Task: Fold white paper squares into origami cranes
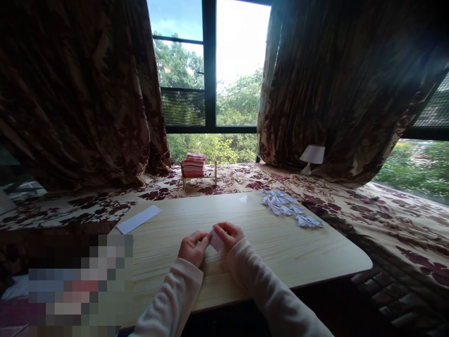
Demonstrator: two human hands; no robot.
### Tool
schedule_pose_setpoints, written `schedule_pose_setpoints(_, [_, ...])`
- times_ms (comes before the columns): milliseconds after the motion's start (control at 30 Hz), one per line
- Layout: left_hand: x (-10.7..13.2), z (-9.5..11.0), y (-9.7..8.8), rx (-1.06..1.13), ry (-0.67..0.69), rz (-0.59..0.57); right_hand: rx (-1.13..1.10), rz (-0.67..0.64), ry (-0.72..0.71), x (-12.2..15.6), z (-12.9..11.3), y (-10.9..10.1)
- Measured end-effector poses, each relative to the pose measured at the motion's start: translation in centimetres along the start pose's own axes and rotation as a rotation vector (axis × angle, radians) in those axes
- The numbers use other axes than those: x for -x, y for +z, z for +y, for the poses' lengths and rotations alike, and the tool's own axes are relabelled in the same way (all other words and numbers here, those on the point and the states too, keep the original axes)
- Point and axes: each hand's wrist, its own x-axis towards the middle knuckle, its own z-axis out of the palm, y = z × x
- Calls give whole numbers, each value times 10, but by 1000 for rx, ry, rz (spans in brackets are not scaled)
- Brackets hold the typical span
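Note:
A small white piece of paper (216, 241) is pinched between both hands over the middle of a light wooden table (287, 248). My left hand (192, 247) grips its left side with curled fingers. My right hand (228, 234) holds its upper right edge, fingers bent. Both arms wear pale long sleeves. Several small folded white paper pieces (287, 207) lie in a loose row at the table's far right. A long white paper strip (138, 219) rests at the far left of the table.
A tiny wooden bed with a red striped cover (195, 167) and a small white lamp (311, 157) stand on the floral cloth behind the table. Dark patterned curtains frame a window. A blurred patch covers the table's near left.

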Motion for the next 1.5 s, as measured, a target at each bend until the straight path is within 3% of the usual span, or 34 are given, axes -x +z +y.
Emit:
schedule_pose_setpoints(133, [1, 8, 0, -2, 32, -22, -4, -15, -24, 5, -10, 6])
schedule_pose_setpoints(367, [2, 11, 0, 11, 10, -25, 34, 81, -33, 3, -8, 8])
schedule_pose_setpoints(633, [-1, -3, -1, 55, -135, 131, -39, 124, 21, -2, 1, 2])
schedule_pose_setpoints(833, [-2, 11, -3, 159, -164, 181, -37, 139, -40, 3, -1, 9])
schedule_pose_setpoints(1067, [-2, 15, -9, 220, -212, 331, 6, 208, -114, 7, -11, -3])
schedule_pose_setpoints(1200, [-1, 17, -10, 227, -223, 313, 28, 142, -160, 15, -10, -2])
schedule_pose_setpoints(1400, [3, 24, -5, 245, -199, 230, -15, -9, -71, 13, -1, 6])
schedule_pose_setpoints(1500, [5, 25, 1, 256, -166, 172, -27, 29, -70, 11, 1, 7])
